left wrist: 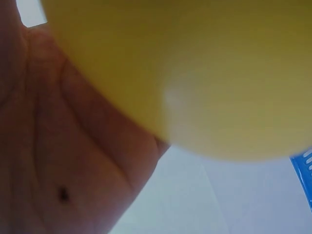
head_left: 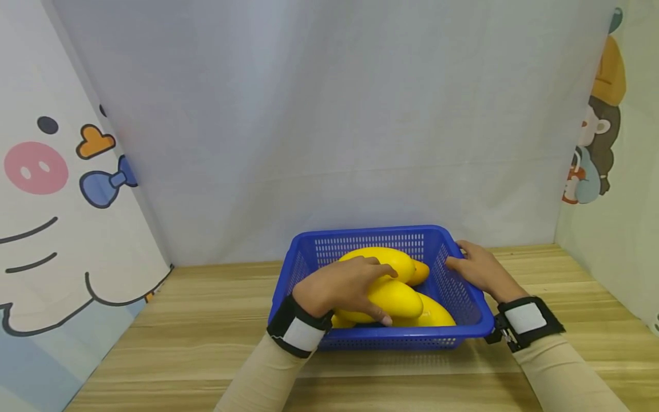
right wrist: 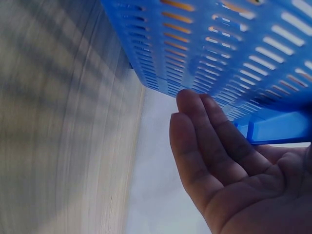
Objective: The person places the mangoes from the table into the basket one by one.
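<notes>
A blue plastic basket [head_left: 396, 332] with slotted walls stands on the table, holding several large yellow mangoes. My left hand [head_left: 342, 286] reaches over the basket's left side and grips a mango [head_left: 399, 298], thumb on the near side and fingers over the top. Close up in the left wrist view, that mango [left wrist: 195, 83] lies against the palm. Behind it is another mango [head_left: 383, 257], and a third mango [head_left: 435, 313] lies low at the right. My right hand [head_left: 484, 269] holds the basket's right rim, thumb inside; its fingers [right wrist: 209, 136] lie along the outer wall.
Wood-grain table [head_left: 195, 337] surrounds the basket. A pale cloth [head_left: 329, 114] hangs right behind it. Cartoon-printed panels stand at the left [head_left: 67, 229] and right [head_left: 618, 246]. Deeper in the basket shows an orange-yellow fruit [head_left: 420, 273], partly covered.
</notes>
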Available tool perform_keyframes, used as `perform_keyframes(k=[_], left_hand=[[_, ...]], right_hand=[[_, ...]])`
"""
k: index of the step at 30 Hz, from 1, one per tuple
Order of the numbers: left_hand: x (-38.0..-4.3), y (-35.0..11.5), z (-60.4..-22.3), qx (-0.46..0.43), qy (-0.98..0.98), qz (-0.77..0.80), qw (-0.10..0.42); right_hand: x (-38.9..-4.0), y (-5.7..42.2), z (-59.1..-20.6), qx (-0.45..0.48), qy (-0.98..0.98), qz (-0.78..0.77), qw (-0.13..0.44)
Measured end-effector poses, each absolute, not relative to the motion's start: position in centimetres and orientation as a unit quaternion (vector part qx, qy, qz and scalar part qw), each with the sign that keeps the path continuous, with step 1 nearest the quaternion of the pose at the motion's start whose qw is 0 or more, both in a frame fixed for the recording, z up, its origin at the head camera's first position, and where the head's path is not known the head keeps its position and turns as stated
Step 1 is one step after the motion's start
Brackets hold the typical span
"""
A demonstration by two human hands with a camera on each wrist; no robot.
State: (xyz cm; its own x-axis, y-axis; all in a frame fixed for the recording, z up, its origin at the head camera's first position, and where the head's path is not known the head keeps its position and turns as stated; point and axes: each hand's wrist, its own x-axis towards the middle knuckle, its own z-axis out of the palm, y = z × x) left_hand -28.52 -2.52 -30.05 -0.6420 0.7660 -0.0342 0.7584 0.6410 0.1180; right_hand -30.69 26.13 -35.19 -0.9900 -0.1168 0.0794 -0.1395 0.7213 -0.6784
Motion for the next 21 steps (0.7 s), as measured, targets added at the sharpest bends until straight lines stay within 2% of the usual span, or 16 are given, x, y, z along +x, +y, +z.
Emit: perform_keyframes(k=[21], left_hand=[[-28.28,-2.55,-29.95,0.417,0.905,0.049,0.061]], right_hand=[[-30.82,26.17,-35.28,0.068,-0.93,0.361,0.019]])
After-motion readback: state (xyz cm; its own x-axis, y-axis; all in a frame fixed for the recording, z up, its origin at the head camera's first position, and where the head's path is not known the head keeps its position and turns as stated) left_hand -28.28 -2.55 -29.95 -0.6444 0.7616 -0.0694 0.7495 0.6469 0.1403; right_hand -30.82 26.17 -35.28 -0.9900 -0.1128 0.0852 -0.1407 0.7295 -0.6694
